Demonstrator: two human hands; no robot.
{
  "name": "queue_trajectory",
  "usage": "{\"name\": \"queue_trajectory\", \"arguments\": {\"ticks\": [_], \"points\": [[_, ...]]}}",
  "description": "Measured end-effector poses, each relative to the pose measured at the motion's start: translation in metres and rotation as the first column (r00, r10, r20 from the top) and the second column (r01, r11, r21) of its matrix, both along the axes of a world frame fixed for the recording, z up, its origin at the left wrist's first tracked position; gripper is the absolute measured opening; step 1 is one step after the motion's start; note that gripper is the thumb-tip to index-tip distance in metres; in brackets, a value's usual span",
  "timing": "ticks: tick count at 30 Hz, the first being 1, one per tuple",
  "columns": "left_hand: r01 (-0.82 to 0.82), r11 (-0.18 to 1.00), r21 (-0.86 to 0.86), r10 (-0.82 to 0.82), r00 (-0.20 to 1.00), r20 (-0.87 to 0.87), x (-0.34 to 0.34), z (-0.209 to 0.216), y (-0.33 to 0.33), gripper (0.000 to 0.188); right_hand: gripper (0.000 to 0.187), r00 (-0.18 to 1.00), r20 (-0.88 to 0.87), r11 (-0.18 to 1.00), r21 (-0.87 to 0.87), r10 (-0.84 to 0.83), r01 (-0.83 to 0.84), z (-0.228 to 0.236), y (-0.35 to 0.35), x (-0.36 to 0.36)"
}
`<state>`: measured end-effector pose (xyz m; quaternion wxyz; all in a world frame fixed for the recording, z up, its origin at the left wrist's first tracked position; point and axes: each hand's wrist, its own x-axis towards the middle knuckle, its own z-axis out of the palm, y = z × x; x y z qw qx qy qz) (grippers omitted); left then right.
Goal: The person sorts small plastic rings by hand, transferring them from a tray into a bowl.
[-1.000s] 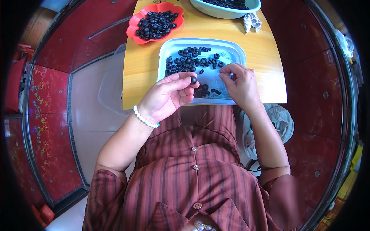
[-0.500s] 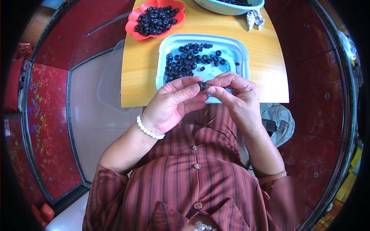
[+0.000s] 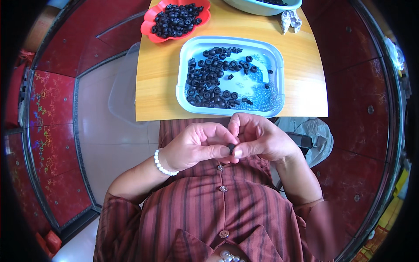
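Between my two hands, in front of my body and just off the table's near edge, is a small round black piece (image 3: 231,147) that looks like rubber or plastic. My left hand (image 3: 194,146), with a white bead bracelet at its wrist, pinches it by thumb and fingers. The thumb of my right hand (image 3: 268,139) presses on the piece's other side, its fingers curled behind. My fingers cover part of the piece. Beyond my hands, a white and blue tray (image 3: 180,78) holds many black ring-shaped pieces (image 3: 205,78) and tiny clear bits on its right side.
A red flower-shaped bowl (image 3: 146,28) heaped with black pieces stands at the table's (image 3: 152,87) far left. A pale green basin (image 3: 257,8) and crumpled paper (image 3: 291,22) are at the far right. Below the right edge hangs a whitish plastic bag (image 3: 322,137).
Both hands have drawn back from over the tray toward my body, carrying the black piece. The tray's near side now shows.
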<state>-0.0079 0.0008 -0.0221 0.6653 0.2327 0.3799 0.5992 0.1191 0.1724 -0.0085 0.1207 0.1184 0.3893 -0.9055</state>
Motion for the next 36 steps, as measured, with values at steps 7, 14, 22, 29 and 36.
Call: {"name": "queue_trajectory", "arguments": {"ticks": [7, 14, 22, 29, 36], "points": [[-0.174, 0.985, -0.025, 0.172, 0.983, -0.059, -0.001, 0.000, 0.001, 0.018, 0.016, 0.970, -0.107, 0.945, 0.225, -0.219, 0.238, -0.001, -0.012, -0.001], [-0.181, 0.976, -0.123, 0.196, 0.973, 0.121, -0.005, -0.008, -0.003, 0.022, 0.016, 0.960, -0.088, 0.928, 0.245, -0.266, 0.280, 0.002, -0.016, -0.010], [-0.221, 0.975, 0.032, 0.156, 0.774, 0.614, -0.020, -0.029, -0.004, 0.026, 0.010, 0.927, -0.302, -0.015, 0.952, -0.222, 0.306, -0.021, 0.026, -0.060], [-0.273, 0.952, 0.138, 0.075, 0.646, 0.759, -0.021, -0.024, -0.004, 0.024, 0.010, 0.960, -0.280, -0.515, 0.826, -0.024, 0.228, -0.048, 0.031, -0.076], [-0.356, 0.931, -0.081, 0.278, 0.548, 0.789, -0.022, -0.016, -0.011, 0.023, 0.009, 0.939, -0.235, 0.385, 0.866, -0.251, 0.320, 0.001, 0.010, -0.052]]}}
